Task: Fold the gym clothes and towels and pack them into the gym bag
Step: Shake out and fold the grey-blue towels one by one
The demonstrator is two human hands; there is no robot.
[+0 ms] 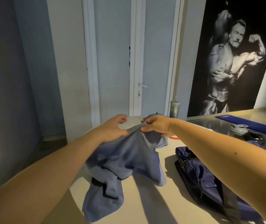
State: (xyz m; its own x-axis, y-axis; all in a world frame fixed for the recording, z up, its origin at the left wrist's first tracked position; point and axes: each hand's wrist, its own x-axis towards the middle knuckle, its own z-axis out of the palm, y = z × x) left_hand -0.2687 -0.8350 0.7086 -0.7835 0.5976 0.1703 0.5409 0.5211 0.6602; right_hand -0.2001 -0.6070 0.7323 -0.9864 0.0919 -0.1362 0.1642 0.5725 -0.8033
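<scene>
The blue-grey cloth (125, 157) is held up by one bunched spot at its top. That spot is pinched between thumb and fingers of the right hand (156, 126), so that the rest hangs and drapes down onto the pale counter (167, 159). Whether it is a towel or a garment cannot be told. The lift is judged to serve for shaking the piece out and finding an edge before any fold is made. The left hand (112, 126) is spread, with fingers apart, just left of the pinched spot, as if reaching for a second hold. Motion blur hides whether the fabric is touched by it.

The cloth's near end is heaped by the counter's curved left edge, over something dark that is not identified. A slide off that edge is a risk if the piece is pulled leftward.

The navy gym bag (200, 175) lies slumped on the right, close beside the cloth but apart from it, and nothing is seen packed in it. Bare counter is left between cloth and bag, and it is judged to be the most open spot for folding.

Further off, more blue fabric (153, 115) lies behind the right hand. A shaker bottle (237, 129) stands at the bag's far end.
</scene>
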